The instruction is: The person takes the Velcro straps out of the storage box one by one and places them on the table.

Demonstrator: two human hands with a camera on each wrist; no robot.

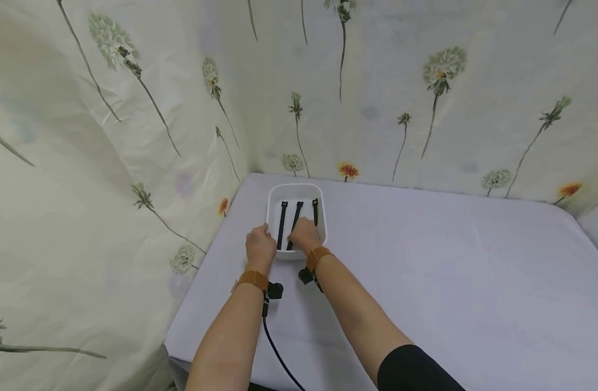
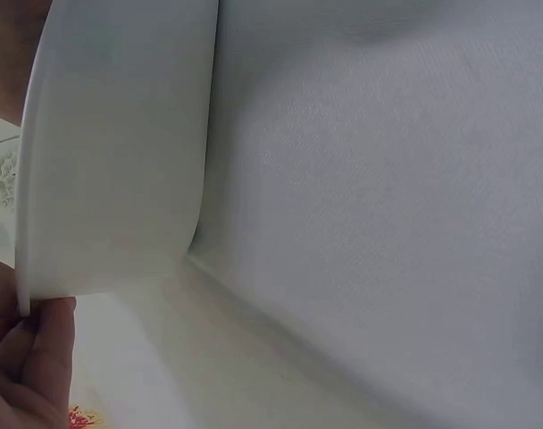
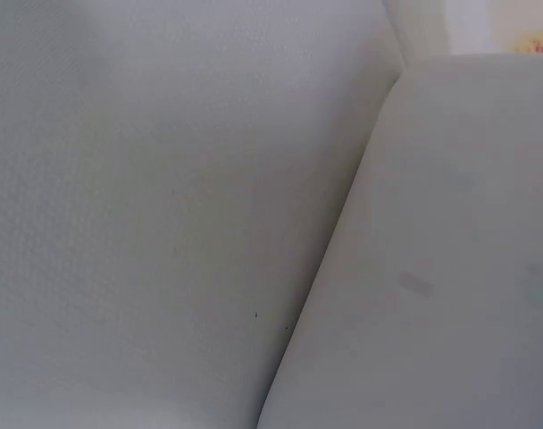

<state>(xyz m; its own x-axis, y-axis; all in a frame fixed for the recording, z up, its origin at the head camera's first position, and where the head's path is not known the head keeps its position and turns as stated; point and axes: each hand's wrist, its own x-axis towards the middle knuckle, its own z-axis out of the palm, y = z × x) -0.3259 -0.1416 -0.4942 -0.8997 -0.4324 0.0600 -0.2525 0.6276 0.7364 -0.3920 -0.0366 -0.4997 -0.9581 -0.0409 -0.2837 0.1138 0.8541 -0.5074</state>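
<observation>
A white rectangular bin (image 1: 271,202) stands near the table's far left corner. Inside lie three black cable straps with small buckle heads: a left strap (image 1: 281,225), a slanted middle strap (image 1: 296,213) and a right strap (image 1: 316,210). My left hand (image 1: 260,247) grips the bin's left rim; the left wrist view shows this hand (image 2: 35,362) with thumb and fingers on either side of the rim. Reaching over the near right side, my right hand (image 1: 305,234) has curled fingers at the middle strap, seemingly pinching it. That hand covers the right strap's lower end.
A white-clothed table (image 1: 426,282) extends to the right. Floral curtains (image 1: 377,98) hang behind it and on the left. Each wrist wears a brown band (image 1: 253,279) with a small black camera (image 1: 275,290); a black cable (image 1: 279,353) trails from the left one.
</observation>
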